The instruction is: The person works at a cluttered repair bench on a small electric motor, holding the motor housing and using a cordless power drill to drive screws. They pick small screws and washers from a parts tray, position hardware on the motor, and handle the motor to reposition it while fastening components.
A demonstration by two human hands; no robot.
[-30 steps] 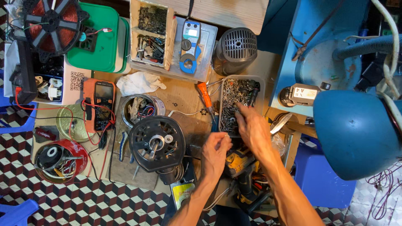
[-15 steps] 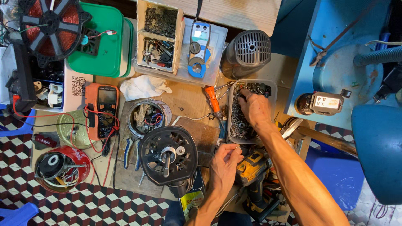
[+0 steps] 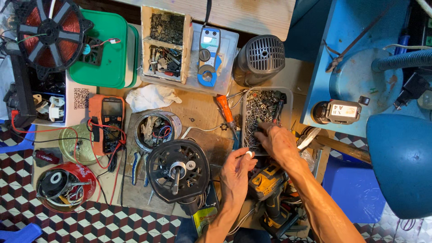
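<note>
While right hand (image 3: 278,140) digs, fingers curled, in clear plastic tray of screws (image 3: 265,112) | left hand (image 3: 237,170) pinches small white washer (image 3: 249,154) | black round motor housing (image 3: 178,171) left of it

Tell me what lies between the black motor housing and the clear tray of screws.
In the head view, between the black motor housing and the clear tray of screws lies an orange-handled screwdriver; lower down, the left hand pinches a small white part.
</note>
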